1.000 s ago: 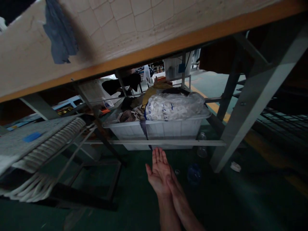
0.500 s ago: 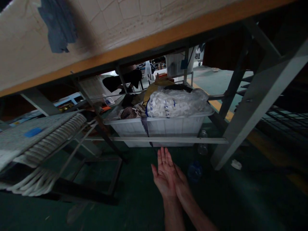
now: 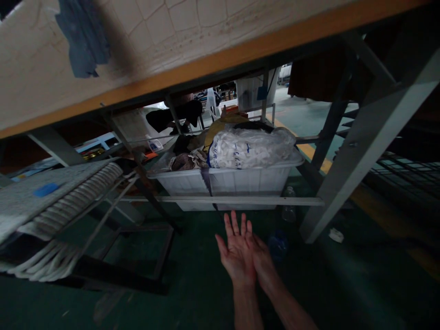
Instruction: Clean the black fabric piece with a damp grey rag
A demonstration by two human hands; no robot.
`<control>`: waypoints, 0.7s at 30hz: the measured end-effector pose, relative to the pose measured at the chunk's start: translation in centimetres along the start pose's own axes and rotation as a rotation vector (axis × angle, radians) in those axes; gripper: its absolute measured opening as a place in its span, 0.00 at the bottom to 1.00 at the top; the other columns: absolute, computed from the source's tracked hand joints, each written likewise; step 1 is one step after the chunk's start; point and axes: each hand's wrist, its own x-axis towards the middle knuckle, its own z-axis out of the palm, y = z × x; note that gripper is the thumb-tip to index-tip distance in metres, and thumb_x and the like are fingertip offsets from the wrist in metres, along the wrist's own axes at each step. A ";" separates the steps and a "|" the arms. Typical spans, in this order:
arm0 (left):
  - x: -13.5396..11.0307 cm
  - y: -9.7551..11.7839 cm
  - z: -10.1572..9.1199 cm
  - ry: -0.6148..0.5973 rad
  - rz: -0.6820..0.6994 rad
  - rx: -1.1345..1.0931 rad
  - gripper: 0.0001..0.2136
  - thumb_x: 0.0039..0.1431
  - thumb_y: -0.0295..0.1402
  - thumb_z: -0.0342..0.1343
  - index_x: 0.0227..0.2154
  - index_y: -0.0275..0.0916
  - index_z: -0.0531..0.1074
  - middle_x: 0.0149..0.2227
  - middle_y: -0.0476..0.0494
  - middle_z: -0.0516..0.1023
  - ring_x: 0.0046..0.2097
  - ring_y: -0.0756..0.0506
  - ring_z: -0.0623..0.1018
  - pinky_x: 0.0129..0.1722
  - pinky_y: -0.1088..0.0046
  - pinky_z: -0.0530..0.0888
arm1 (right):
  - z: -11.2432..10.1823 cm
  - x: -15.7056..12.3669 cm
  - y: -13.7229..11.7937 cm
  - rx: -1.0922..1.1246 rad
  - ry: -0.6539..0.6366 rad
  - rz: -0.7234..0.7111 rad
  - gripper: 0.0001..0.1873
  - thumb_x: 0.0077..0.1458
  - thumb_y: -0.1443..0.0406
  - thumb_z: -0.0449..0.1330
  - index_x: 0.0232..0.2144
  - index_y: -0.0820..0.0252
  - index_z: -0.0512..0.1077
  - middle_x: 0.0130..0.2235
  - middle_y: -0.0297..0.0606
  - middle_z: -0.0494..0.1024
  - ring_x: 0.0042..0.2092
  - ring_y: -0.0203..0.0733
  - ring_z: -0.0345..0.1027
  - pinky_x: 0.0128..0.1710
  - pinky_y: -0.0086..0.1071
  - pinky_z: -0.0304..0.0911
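My left hand (image 3: 238,259) is held palm up with its fingers spread, and nothing lies on the palm. Against its right side rests my right hand (image 3: 264,260), whose fingers are mostly hidden behind the left hand. Both are above the dark green floor, in front of a white plastic tub (image 3: 247,185) under the table. In the tub are a clear plastic bag (image 3: 237,149) of white pieces with blue writing and some crumpled fabric (image 3: 184,161). A dark strip of cloth (image 3: 206,181) hangs over the tub's front rim.
A table edge (image 3: 172,75) crosses above, with a grey-blue cloth (image 3: 82,39) on top. A metal crossbar (image 3: 240,200) runs before the tub to a table leg (image 3: 364,142). At left stands a padded stool (image 3: 65,192). Clear bottles (image 3: 288,211) are right of the hands.
The fingers of my left hand have spread further apart. My right hand has shifted slightly against it. The surroundings look the same.
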 end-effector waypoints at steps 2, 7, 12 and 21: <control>-0.4 -0.5 0.2 -0.010 -0.013 0.010 0.27 0.56 0.51 0.38 0.55 0.46 0.59 0.62 0.46 0.54 0.61 0.44 0.57 0.60 0.64 0.56 | 0.0 0.5 -0.9 0.007 0.005 0.027 0.29 0.38 0.45 0.62 0.35 0.62 0.74 0.40 0.46 0.77 0.45 0.55 0.68 0.46 0.46 0.63; -0.8 -0.4 0.0 -0.031 0.011 -0.025 0.27 0.55 0.52 0.39 0.55 0.48 0.58 0.61 0.46 0.55 0.62 0.42 0.56 0.59 0.57 0.56 | -0.2 -1.1 -1.7 0.162 -0.075 0.046 0.22 0.40 0.53 0.64 0.37 0.58 0.73 0.46 0.43 0.74 0.50 0.53 0.64 0.51 0.47 0.58; -1.0 0.5 0.1 -0.043 0.017 -0.029 0.27 0.54 0.54 0.38 0.55 0.51 0.58 0.62 0.49 0.53 0.62 0.41 0.54 0.57 0.51 0.59 | 0.1 -3.2 -2.2 0.268 -0.250 0.042 0.21 0.38 0.61 0.65 0.39 0.56 0.73 0.48 0.41 0.73 0.54 0.51 0.60 0.56 0.46 0.53; -1.6 -1.2 1.1 0.013 -0.059 0.046 0.30 0.55 0.53 0.37 0.52 0.39 0.65 0.61 0.40 0.57 0.61 0.43 0.58 0.60 0.67 0.55 | 0.0 0.7 -2.4 -0.251 -0.037 -0.190 0.30 0.50 0.45 0.50 0.46 0.59 0.69 0.54 0.44 0.67 0.58 0.50 0.53 0.58 0.46 0.50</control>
